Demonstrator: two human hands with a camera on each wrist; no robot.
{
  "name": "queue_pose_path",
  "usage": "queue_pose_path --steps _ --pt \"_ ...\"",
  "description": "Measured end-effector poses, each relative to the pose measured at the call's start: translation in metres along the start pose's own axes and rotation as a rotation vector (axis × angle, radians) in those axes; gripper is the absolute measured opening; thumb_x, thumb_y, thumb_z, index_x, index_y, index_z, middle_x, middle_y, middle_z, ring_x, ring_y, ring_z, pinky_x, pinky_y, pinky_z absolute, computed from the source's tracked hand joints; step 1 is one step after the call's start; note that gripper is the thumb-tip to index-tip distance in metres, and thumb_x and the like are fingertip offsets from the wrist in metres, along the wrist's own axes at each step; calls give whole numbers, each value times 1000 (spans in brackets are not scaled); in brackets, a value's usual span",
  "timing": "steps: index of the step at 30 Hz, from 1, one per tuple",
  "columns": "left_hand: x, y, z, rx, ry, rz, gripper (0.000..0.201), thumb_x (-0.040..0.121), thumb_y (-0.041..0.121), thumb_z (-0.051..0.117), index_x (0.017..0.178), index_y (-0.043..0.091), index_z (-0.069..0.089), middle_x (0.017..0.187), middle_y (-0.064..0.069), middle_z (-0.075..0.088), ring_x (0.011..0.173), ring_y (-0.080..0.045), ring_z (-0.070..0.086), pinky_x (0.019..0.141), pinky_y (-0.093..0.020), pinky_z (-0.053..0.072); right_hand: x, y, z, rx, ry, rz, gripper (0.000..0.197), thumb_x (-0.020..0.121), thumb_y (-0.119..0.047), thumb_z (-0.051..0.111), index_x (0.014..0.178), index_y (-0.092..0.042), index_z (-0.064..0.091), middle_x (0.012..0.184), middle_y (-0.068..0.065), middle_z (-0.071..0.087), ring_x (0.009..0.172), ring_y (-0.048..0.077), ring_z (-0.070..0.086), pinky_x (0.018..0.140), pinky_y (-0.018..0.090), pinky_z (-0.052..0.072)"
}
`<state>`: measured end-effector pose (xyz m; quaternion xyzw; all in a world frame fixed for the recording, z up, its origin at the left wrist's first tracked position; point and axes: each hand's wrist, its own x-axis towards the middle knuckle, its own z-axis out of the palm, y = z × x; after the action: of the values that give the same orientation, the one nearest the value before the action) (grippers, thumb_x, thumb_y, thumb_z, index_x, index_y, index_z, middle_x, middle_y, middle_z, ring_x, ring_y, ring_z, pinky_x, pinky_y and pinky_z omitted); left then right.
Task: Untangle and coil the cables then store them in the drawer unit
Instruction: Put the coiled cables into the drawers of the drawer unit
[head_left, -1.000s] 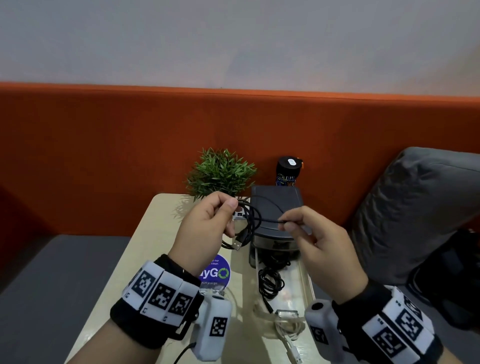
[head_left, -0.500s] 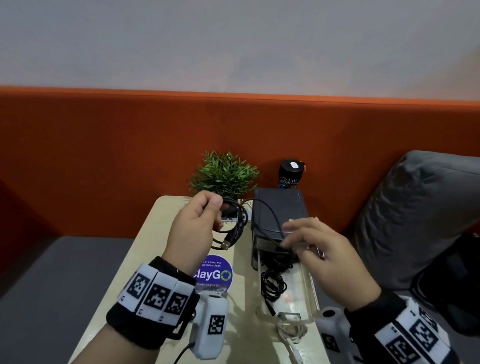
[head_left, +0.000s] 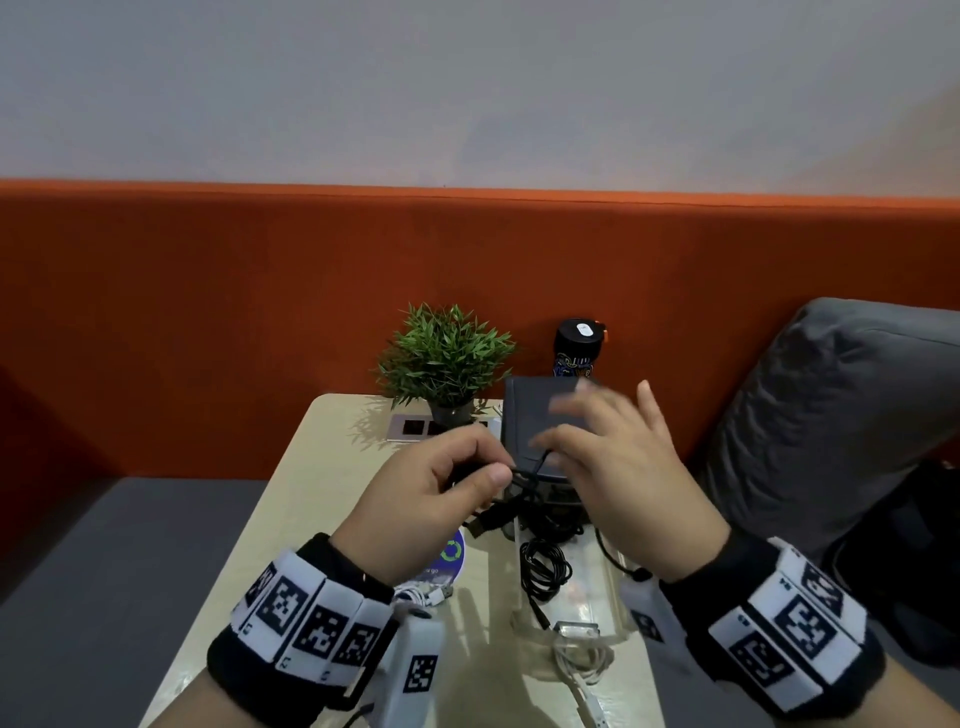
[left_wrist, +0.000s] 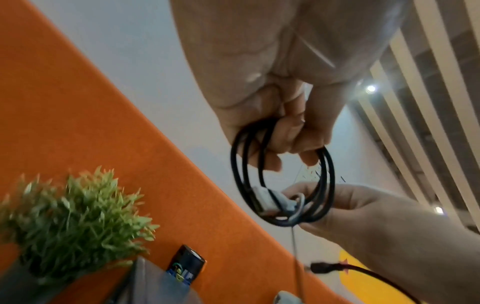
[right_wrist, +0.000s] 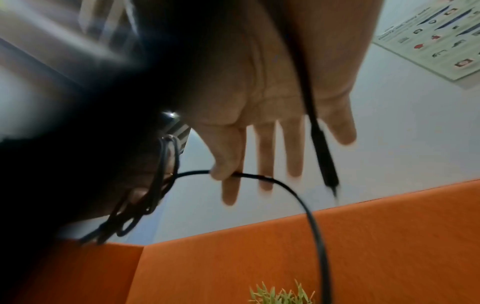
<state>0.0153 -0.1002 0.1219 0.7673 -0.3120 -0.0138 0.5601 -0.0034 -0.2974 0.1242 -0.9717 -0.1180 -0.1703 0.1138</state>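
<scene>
My left hand (head_left: 483, 470) grips a small coil of black cable (head_left: 522, 486) over the table, its USB plug (head_left: 485, 525) hanging below. In the left wrist view the coil (left_wrist: 324, 185) hangs from my curled fingers. My right hand (head_left: 550, 452) is just right of the coil, thumb and forefinger pinching the loose strand (right_wrist: 259, 176), the other fingers straight. The dark grey drawer unit (head_left: 535, 410) stands behind both hands. Its clear drawer (head_left: 595, 587) is pulled out and holds another coiled black cable (head_left: 543, 566).
A potted plant (head_left: 447, 358) and a black bottle (head_left: 579, 348) stand at the table's back by the orange backrest. White cables lie near my left wrist (head_left: 423, 592) and by the drawer's front (head_left: 582, 660). A grey cushion (head_left: 831, 415) lies right of the table (head_left: 322, 493).
My right hand went from the taut strand down to the drawer unit's front, then came back up to the coil, pinching the strand. My left hand kept its grip on the coil.
</scene>
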Motion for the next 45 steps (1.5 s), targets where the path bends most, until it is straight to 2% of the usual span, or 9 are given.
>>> queue_pose_path --steps 2,4,7,14,20,26,30,35,45 --pt "-4 -5 -3 286 8 121 16 84 38 49 84 25 60 71 10 56 67 -7 50 63 -20 40 0 5 -5 177 -187 66 17 99 -32 43 89 -30 56 87 -9 61 91 8 57 116 45 18" --pt "-7 -12 -3 552 33 213 14 88 35 46 83 27 57 69 15 54 67 -4 48 75 -21 35 -3 7 -9 461 -206 154 20 97 -30 48 79 -27 53 65 -3 60 63 10 55 87 42 48" --pt "-8 -25 2 754 103 163 13 90 36 42 86 31 53 70 20 55 67 -4 51 86 -28 27 -10 -2 -11 797 -132 197 22 99 -24 45 81 -25 58 53 -1 53 50 12 47 55 37 43" --pt "-2 -28 11 737 211 -31 35 90 35 27 90 26 61 81 10 57 82 -15 54 77 -28 20 -22 -27 3 770 -303 8 17 97 -16 44 100 -30 54 70 0 62 62 5 50 64 28 43" --pt "-6 -19 6 -11 153 -214 37 81 29 41 112 35 61 106 10 60 104 -4 51 90 -21 37 -23 -32 11 735 -271 36 14 99 -21 44 101 -33 49 76 -5 64 65 3 55 63 24 44" --pt "-7 -9 9 -329 231 -189 24 88 35 52 106 27 66 78 18 64 86 -1 57 80 -10 41 -24 -39 21 776 -329 3 19 97 -33 51 79 -27 57 71 -4 67 62 9 62 63 26 49" --pt "-3 -7 6 -463 314 -116 21 88 25 44 95 11 58 68 3 60 77 -18 61 82 -25 46 -27 -40 40 726 -433 -1 21 100 -30 43 92 -19 58 65 -7 57 59 6 53 63 30 46" --pt "-5 -2 -5 -728 332 -151 20 88 21 40 87 4 50 53 -2 44 51 -19 50 59 -19 48 -16 -20 43 697 -383 117 24 94 -39 53 74 -27 55 59 -9 48 56 -1 46 56 22 36" --pt "-11 -24 1 -222 -79 -230 22 87 25 43 87 11 60 57 4 42 54 -11 38 53 -20 34 16 4 30 774 -190 329 33 97 -34 50 66 -23 47 42 -19 45 42 0 40 48 16 29"
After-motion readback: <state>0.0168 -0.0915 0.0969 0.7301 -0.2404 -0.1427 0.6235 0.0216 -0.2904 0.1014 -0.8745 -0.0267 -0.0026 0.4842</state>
